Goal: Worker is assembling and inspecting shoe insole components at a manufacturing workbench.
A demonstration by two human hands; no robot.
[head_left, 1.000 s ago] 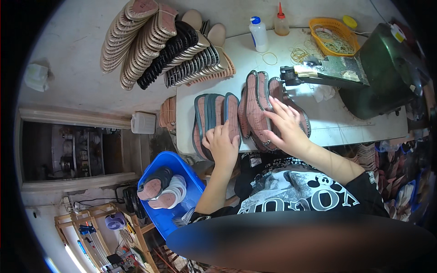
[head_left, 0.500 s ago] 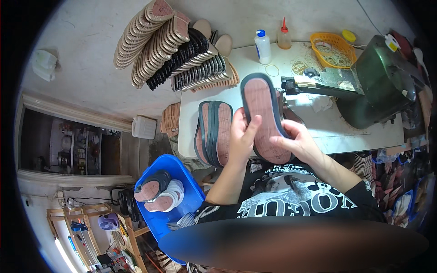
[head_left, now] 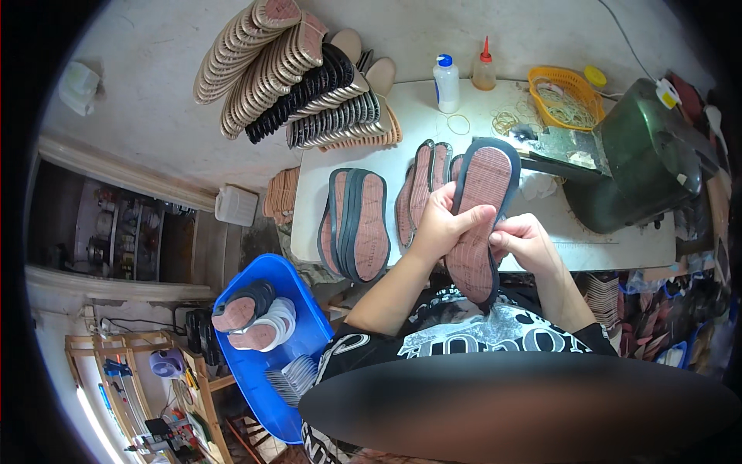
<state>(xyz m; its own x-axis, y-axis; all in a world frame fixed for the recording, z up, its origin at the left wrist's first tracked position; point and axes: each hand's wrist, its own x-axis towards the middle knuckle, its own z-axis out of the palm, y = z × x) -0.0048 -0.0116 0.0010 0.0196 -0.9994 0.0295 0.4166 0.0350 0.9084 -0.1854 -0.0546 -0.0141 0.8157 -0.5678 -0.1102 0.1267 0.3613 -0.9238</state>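
Note:
A dark-edged shoe insole (head_left: pixel 487 185) with a pinkish-brown, lined face is held up over the table's front edge, tilted to the right at its top. My left hand (head_left: pixel 448 224) is closed round its left side, thumb lying across the face. On the opposite edge my right hand (head_left: pixel 525 241) pinches the rim between thumb and fingers. To the left on the table lies a small stack of similar insoles (head_left: pixel 369 228). More insoles with shiny dark edges (head_left: pixel 422 182) lie behind my left hand, partly hidden by it.
A green machine (head_left: pixel 638 155) stands on the white table (head_left: pixel 309 182) at right. Behind are a yellow basket of rubber bands (head_left: pixel 560 77), a white bottle (head_left: pixel 446 85) and a red-tipped bottle (head_left: pixel 485 71). Bundled insoles (head_left: pixel 270 69) lean at back left. A blue bin (head_left: pixel 255 363) sits at lower left.
The insole has swung from leaning left to leaning right. My right hand has gone from gripping its lower side to pinching its edge. The view has shifted slightly.

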